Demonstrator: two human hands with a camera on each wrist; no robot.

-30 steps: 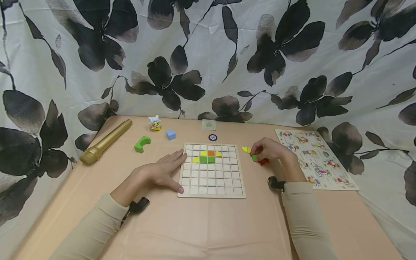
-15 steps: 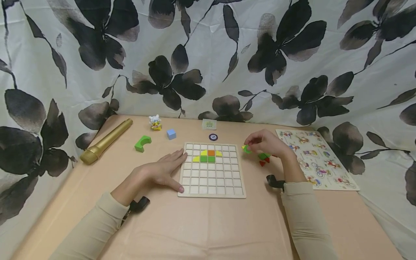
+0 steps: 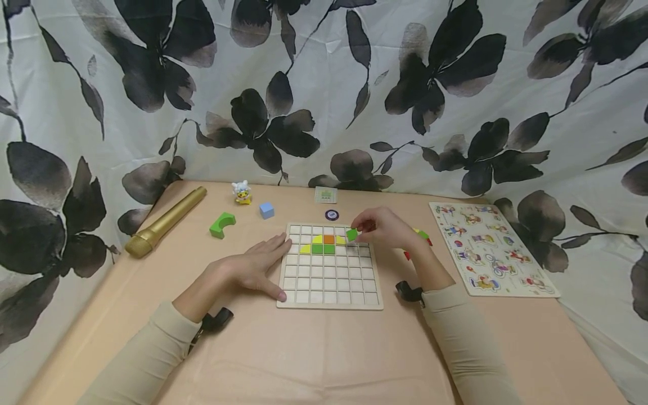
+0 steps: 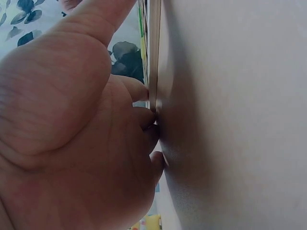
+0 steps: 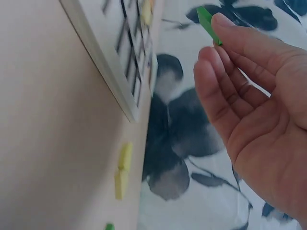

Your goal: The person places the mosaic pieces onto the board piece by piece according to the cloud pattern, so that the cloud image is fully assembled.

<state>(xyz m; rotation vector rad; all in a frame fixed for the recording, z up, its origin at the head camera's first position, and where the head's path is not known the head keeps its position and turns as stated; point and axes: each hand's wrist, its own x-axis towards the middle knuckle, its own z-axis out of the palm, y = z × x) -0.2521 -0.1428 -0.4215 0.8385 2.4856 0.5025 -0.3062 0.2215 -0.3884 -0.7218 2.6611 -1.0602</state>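
Observation:
A pale square grid board (image 3: 329, 285) lies in the middle of the table. My left hand (image 3: 253, 269) rests at its left edge, fingers straight, thumb near the lower left corner. Between thumb and fingers, my right hand (image 3: 382, 228) pinches a green square tile (image 3: 351, 234) over the board's upper right cells. The right wrist view shows this green tile (image 5: 208, 25) held by its edge at the fingertips. In the upper rows sit an orange square (image 3: 328, 238), two green squares (image 3: 317, 248) and several yellow pieces (image 3: 305, 248).
Loose green (image 3: 423, 234) and red pieces (image 3: 407, 255) lie partly behind the right forearm. A picture board (image 3: 498, 247) is at the right. Farther left are a gold microphone (image 3: 167, 221), green arch block (image 3: 221, 225), blue cube (image 3: 266, 210) and small figurine (image 3: 242, 192).
My right hand has moved left from the loose pieces, carrying the green tile past the yellow ones to above the board. The left hand has stayed at the board's edge.

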